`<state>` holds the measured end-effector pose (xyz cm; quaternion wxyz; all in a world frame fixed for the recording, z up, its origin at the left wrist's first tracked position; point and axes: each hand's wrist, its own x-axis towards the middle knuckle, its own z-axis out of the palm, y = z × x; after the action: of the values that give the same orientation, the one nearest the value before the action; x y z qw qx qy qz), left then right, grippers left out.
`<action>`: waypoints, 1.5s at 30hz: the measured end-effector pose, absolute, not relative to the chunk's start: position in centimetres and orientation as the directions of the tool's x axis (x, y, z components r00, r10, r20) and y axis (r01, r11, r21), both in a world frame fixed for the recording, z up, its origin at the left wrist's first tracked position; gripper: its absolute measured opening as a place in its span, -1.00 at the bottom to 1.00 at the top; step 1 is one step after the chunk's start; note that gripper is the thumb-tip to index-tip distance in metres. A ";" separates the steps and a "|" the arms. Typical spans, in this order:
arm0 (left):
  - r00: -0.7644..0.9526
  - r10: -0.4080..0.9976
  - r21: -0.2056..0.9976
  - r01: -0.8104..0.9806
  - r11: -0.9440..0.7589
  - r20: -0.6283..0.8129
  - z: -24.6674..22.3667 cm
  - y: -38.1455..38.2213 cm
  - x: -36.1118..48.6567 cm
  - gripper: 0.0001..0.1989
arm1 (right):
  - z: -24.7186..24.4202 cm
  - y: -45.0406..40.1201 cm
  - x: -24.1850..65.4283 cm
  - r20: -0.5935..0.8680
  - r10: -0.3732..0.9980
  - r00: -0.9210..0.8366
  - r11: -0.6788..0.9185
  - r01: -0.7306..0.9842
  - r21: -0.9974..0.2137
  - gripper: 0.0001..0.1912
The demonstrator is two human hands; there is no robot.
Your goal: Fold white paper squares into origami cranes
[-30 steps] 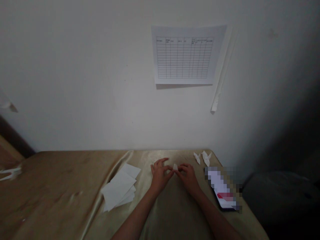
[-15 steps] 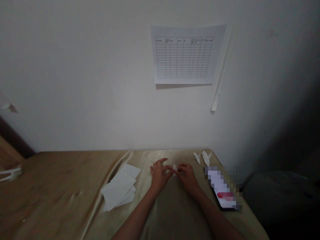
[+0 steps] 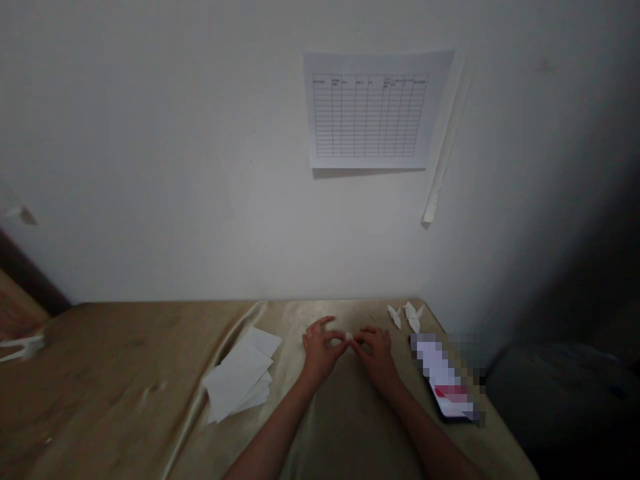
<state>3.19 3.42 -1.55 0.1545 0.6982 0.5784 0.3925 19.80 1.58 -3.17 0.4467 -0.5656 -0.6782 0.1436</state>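
Observation:
Between my two hands, over the cloth-covered table, is a small piece of folded white paper (image 3: 349, 337). My left hand (image 3: 320, 347) pinches its left side with thumb and forefinger, the other fingers raised and curved. From the right, my right hand (image 3: 374, 350) pinches the same paper, fingers bent. The fingertips hide most of its folds. Two small folded paper figures with pointed tips, a smaller one (image 3: 395, 317) and a larger one (image 3: 413, 316), lie beyond my right hand near the table's far right corner.
A fanned stack of white paper sheets (image 3: 240, 377) lies left of my hands. A phone (image 3: 443, 380) with a lit, partly blurred screen is at the right edge. The table (image 3: 110, 373) meets a wall bearing a printed chart (image 3: 370, 113). A white object (image 3: 23, 347) sits far left.
The folded paper between my fingertips shows less height than before; its pointed top no longer stands up. Both hands have barely shifted and keep their pinch.

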 end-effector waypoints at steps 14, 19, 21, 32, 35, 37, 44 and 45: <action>0.058 0.932 0.648 0.704 -0.292 0.357 -1.3 3.0 3.2 -0.96 | -3.4 1.6 19.8 0.460 0.883 0.091 0.310 0.623 -0.718 -0.71; 0.062 0.953 0.638 0.730 -0.246 0.296 -1.2 2.8 3.4 -0.94 | -3.4 1.7 19.9 0.442 0.894 0.071 0.303 0.630 -0.715 -0.77; 0.055 0.953 0.637 0.733 -0.240 0.297 -1.1 2.8 3.5 -0.93 | -3.3 1.6 19.9 0.424 0.904 0.057 0.294 0.638 -0.712 -0.79; 0.056 0.955 0.584 0.780 -0.225 0.293 -0.8 2.7 3.3 -0.94 | -2.9 1.4 19.7 0.346 0.938 -0.007 0.250 0.706 -0.663 -0.87; 0.066 0.951 0.541 0.809 -0.229 0.303 -1.0 2.6 3.5 -0.92 | -3.0 1.4 19.5 0.333 0.943 -0.005 0.225 0.746 -0.626 -0.86; 0.076 0.951 0.516 0.826 -0.228 0.298 -1.3 2.7 3.6 -0.90 | -3.1 1.4 19.4 0.323 0.946 -0.002 0.210 0.765 -0.609 -0.85; 0.111 0.969 0.458 0.866 -0.203 0.219 -1.4 2.8 3.6 -0.85 | -2.8 1.2 19.3 0.278 0.960 0.009 0.150 0.826 -0.543 -0.89; 0.105 0.971 0.457 0.868 -0.195 0.215 -1.3 2.8 3.6 -0.80 | -2.7 1.2 19.3 0.276 0.961 0.001 0.152 0.833 -0.532 -0.91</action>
<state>3.64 2.81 -1.26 0.1084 0.7353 0.6251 0.2383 19.34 1.21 -2.70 0.2969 -0.6421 -0.6985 0.1081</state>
